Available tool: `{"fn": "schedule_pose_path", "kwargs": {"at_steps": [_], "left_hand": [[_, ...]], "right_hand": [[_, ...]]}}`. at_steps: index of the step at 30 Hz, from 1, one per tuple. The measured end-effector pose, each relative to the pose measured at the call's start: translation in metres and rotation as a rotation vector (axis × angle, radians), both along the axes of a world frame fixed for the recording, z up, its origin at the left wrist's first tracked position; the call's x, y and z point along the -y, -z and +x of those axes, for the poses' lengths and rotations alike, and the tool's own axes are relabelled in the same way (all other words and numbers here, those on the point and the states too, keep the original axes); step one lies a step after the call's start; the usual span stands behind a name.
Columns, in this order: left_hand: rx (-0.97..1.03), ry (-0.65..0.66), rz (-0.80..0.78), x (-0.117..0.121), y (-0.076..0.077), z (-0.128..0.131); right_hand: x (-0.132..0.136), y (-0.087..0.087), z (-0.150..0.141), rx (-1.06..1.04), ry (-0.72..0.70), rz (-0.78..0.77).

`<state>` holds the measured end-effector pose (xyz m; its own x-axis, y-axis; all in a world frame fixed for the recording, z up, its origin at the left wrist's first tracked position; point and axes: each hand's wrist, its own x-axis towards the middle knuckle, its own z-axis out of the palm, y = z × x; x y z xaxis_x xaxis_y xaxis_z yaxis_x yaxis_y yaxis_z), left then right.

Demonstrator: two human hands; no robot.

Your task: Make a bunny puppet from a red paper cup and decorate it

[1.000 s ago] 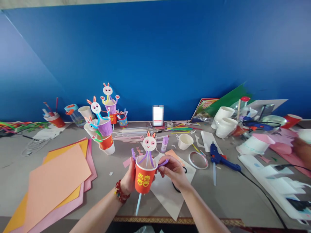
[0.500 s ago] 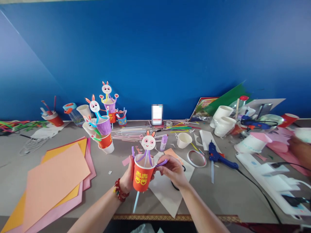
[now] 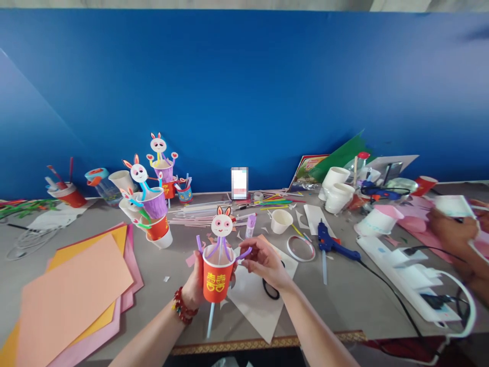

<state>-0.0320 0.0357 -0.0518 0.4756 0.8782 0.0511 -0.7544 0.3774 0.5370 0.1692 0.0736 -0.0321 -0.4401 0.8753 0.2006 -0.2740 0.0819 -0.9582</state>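
Note:
My left hand [image 3: 193,283] is wrapped around a red paper cup [image 3: 216,281] with yellow characters, held upright above the table's front edge. A white rabbit face [image 3: 222,225] with pink eyes and ears rises from the cup on purple pieces. From the bottom of the cup sticks a pale blue straw [image 3: 210,320]. Purple strips bend out over the rim on both sides. With thumb and fingers, my right hand [image 3: 265,262] pinches the right-hand purple strip [image 3: 245,253]. Below that hand, black-handled scissors [image 3: 271,291] lie on white paper [image 3: 260,316], partly hidden.
Two similar rabbit cups [image 3: 155,204] stand at the left, behind stacked coloured paper [image 3: 76,290]. To the right are a blue glue gun [image 3: 336,243], a tape roll [image 3: 301,248] and a power strip [image 3: 405,280]. Another person's hand [image 3: 451,229] holds a white cup at far right.
The view has shifted slightly, so things sit further left. My hands keep their hold on the cup and strip. The other person's hands have come further into view with a white cup.

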Motion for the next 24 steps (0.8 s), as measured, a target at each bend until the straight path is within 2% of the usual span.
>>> {"fn": "schedule_pose_path", "kwargs": {"at_steps": [4, 7, 10, 12, 13, 16, 18, 21, 24], "left_hand": [[0.0, -0.026, -0.004, 0.0, -0.001, 0.0], [0.015, -0.021, -0.012, 0.0, -0.001, 0.0], [0.039, -0.053, -0.033, 0.001, -0.001, -0.001], [0.036, -0.069, -0.038, 0.001, -0.001, -0.003], [0.024, -0.06, -0.038, 0.001, -0.002, -0.004], [-0.003, -0.049, -0.038, 0.002, -0.002, -0.005], [-0.012, -0.053, -0.038, 0.003, -0.001, -0.003], [-0.02, -0.049, -0.026, 0.003, 0.003, -0.001], [-0.007, -0.055, -0.014, 0.001, 0.008, -0.002]], "right_hand": [[0.002, -0.003, -0.002, 0.044, -0.022, 0.02], [0.006, -0.018, 0.004, 0.254, 0.026, 0.15], [0.01, -0.032, 0.03, 0.459, 0.136, 0.29], [0.013, -0.032, 0.063, 0.576, 0.285, 0.349], [0.015, -0.029, 0.084, 0.663, 0.408, 0.394], [0.016, -0.01, 0.152, 1.056, 0.843, 0.488], [0.012, 0.005, 0.191, 1.348, 0.968, 0.509], [-0.001, 0.021, 0.227, 1.608, 0.913, 0.45], [-0.022, 0.028, 0.24, 1.654, 0.749, 0.389]]}}
